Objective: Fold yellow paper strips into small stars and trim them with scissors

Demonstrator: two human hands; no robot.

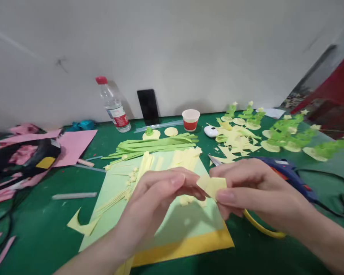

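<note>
Pink paper (78, 147) out on the left, then a red-capped bottle (114, 107) standing near the wall, and a phone (148, 107) propped against it! Green strips (157, 145) bunch along the back edge of the pale green sheet (190, 219). Over that sheet, the left hand (157, 191), fingers curled at the yellow piece (213, 186); whether they grip, I can't tell. The piece is up between both hands, the right hand (246, 187) pinching it, thumb against fingers! Yellow scraps (237, 139) lie behind, and green coils (289, 131) on pale discs line up far right.
</note>
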